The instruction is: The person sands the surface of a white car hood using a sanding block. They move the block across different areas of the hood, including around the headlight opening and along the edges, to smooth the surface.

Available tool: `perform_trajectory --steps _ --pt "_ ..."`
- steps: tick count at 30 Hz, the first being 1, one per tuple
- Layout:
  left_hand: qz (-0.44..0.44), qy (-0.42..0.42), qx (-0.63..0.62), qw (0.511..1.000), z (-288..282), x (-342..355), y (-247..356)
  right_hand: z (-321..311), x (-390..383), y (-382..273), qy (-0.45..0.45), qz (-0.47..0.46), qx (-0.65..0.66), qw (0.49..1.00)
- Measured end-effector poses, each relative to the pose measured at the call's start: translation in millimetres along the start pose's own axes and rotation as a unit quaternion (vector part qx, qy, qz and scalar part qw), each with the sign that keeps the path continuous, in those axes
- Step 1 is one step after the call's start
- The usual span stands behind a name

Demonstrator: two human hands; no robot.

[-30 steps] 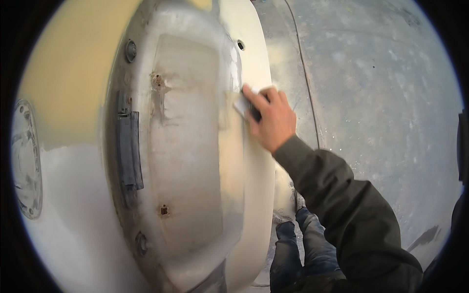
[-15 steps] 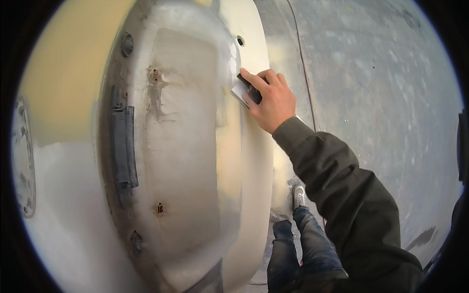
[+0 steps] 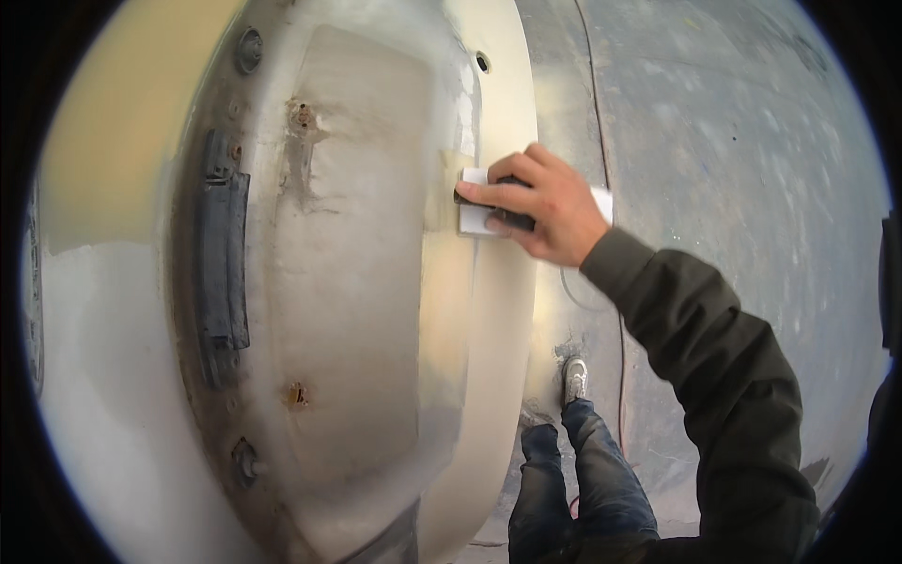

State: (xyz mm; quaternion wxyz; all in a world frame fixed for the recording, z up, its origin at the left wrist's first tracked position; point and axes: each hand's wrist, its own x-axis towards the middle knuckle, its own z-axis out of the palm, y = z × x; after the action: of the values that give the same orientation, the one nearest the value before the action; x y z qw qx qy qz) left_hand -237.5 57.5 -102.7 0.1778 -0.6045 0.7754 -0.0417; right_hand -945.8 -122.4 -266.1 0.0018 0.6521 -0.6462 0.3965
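My right hand (image 3: pixel 554 209) is closed round the black grip of a sanding block (image 3: pixel 477 222), whose flat white sheet sticks out past the fingers. The block lies against the cream and grey strip along the right side of a large car body panel (image 3: pixel 362 244). Part of the white sheet shows beyond the wrist side of the hand. The panel is unevenly coated, with whitish, cream and bare grey patches and a recessed middle. My left hand is out of the picture.
Rust-edged holes (image 3: pixel 298 395) mark the recess. A dark grey plastic strip (image 3: pixel 224 258) runs along the panel's left side, near round dark fittings (image 3: pixel 249 51). A thin hose or cable (image 3: pixel 597 89) crosses the grey floor (image 3: pixel 733 207); my shoe (image 3: pixel 575 380) stands beside the panel.
My right hand has brought the sanding block nearer to me along the panel's edge, and the block is now turned squarer to it. The view has shifted slightly.
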Motion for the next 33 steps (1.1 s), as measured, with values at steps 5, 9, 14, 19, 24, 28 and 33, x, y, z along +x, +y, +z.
perform_trajectory --steps 5,9,14,19,24,28,33 --pt "0.057 -0.052 0.289 0.954 -17 16 38 3 9 23 0.038 0.036 -0.014 0.999" --pt "-0.049 0.102 -0.211 0.971 -38 28 55 -7 3 4 -0.027 -0.039 0.003 0.999" --pt "-0.057 0.073 -0.153 0.984 -28 20 40 -3 8 11 0.023 0.037 -0.018 0.999" --pt "-0.021 0.124 -0.138 0.982 -45 37 66 -10 16 28 0.004 -0.006 -0.037 0.999" --pt "-0.134 0.046 -0.077 0.987 -30 16 35 -7 -1 -1 -0.041 0.0 -0.019 0.999" --pt "-0.017 0.108 -0.053 0.993 -24 22 37 -7 24 33 0.038 0.034 -0.044 0.998" --pt "-0.034 0.104 0.028 0.994 -8 -5 1 -1 -26 -38 -0.033 -0.051 0.019 0.998"
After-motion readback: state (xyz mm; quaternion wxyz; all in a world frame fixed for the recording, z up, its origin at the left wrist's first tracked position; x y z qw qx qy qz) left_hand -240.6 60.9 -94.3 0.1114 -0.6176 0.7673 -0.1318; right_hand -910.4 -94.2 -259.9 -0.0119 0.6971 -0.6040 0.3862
